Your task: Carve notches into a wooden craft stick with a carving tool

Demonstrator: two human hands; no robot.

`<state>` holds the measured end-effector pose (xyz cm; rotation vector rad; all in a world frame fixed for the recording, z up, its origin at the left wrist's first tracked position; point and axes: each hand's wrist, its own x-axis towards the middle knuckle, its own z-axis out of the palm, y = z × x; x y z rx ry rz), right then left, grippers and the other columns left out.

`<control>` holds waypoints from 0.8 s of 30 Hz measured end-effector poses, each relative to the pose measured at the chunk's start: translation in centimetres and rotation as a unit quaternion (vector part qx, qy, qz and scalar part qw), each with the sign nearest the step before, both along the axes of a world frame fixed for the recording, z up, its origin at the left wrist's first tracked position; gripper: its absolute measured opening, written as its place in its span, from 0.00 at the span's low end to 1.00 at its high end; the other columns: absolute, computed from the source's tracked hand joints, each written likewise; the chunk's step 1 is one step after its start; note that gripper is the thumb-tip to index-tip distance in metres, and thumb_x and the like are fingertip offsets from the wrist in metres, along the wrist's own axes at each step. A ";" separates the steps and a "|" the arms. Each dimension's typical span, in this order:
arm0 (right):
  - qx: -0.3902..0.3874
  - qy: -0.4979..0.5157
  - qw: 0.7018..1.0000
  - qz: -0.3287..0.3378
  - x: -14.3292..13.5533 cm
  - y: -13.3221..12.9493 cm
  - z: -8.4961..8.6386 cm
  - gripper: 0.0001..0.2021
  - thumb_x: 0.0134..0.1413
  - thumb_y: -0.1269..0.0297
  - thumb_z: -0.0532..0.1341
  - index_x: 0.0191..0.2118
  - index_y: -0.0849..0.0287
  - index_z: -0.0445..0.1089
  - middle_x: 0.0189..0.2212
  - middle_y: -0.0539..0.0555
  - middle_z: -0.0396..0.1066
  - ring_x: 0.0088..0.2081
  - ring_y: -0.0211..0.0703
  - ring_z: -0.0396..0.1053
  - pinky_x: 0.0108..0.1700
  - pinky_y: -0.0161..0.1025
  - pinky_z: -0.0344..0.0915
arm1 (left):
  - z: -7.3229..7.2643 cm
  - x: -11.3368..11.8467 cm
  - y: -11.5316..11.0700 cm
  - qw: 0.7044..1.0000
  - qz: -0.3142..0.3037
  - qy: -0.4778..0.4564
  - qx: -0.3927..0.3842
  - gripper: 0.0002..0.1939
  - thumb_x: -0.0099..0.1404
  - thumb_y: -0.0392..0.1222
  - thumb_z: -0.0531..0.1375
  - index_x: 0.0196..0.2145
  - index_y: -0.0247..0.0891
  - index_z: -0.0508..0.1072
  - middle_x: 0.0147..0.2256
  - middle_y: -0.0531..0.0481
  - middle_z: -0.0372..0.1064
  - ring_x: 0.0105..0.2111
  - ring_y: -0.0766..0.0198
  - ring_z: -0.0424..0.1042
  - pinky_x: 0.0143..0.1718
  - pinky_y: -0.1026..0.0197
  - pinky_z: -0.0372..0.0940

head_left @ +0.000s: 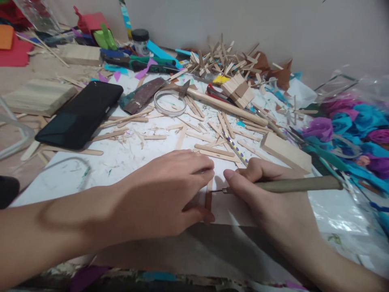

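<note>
- The left hand (165,192) lies flat, palm down, fingers together, pressing a wooden craft stick (208,197) onto the white sheet (100,162); only the stick's near end shows past the fingertips, so it seems pinned to stop it sliding.
- The right hand (267,190) is closed around a craft knife (291,185), gripped like a pen, its thin metal tip touching the stick just right of the left fingertips.
- The two hands sit close together, almost touching over the stick, near the sheet's front edge.
- Beyond the stick, the sheet is strewn with loose sticks (212,150) and wood shavings; a hammer (225,106) and a tape ring (169,103) lie farther back.
- A black phone (80,114) rests far left of the stick; crepe-paper flowers (343,121) are bagged to its right.
- A plain pale wall (243,24) backs the table.
</note>
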<state>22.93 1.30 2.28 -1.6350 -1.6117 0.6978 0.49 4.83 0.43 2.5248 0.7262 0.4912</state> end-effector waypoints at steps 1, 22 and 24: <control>0.000 0.001 1.000 -0.002 -0.1 0.1 0.0 0.23 0.58 0.62 0.69 0.16 0.56 0.63 0.13 0.45 0.61 0.18 0.31 0.55 0.18 0.35 0.46 | -0.1 0.0 0.0 1.000 0.000 0.000 0.002 0.23 0.71 0.49 0.72 0.57 0.32 0.79 0.60 0.38 0.77 0.57 0.43 0.76 0.60 0.44 0.70; 0.001 0.062 0.998 -0.012 -0.9 -0.2 -0.1 0.18 0.48 0.71 0.63 0.16 0.56 0.55 0.15 0.46 0.55 0.22 0.34 0.52 0.22 0.36 0.48 | -0.3 -0.4 0.1 0.997 -0.029 0.013 0.070 0.19 0.77 0.48 0.65 0.59 0.32 0.78 0.63 0.36 0.74 0.60 0.44 0.76 0.72 0.42 0.61; 0.003 0.066 0.998 -0.007 -0.9 -0.3 -0.1 0.18 0.48 0.73 0.62 0.16 0.56 0.53 0.15 0.46 0.54 0.23 0.34 0.51 0.23 0.36 0.48 | -0.2 -0.5 0.0 0.996 -0.030 0.024 0.076 0.20 0.78 0.49 0.64 0.59 0.33 0.77 0.64 0.36 0.74 0.62 0.45 0.75 0.73 0.42 0.60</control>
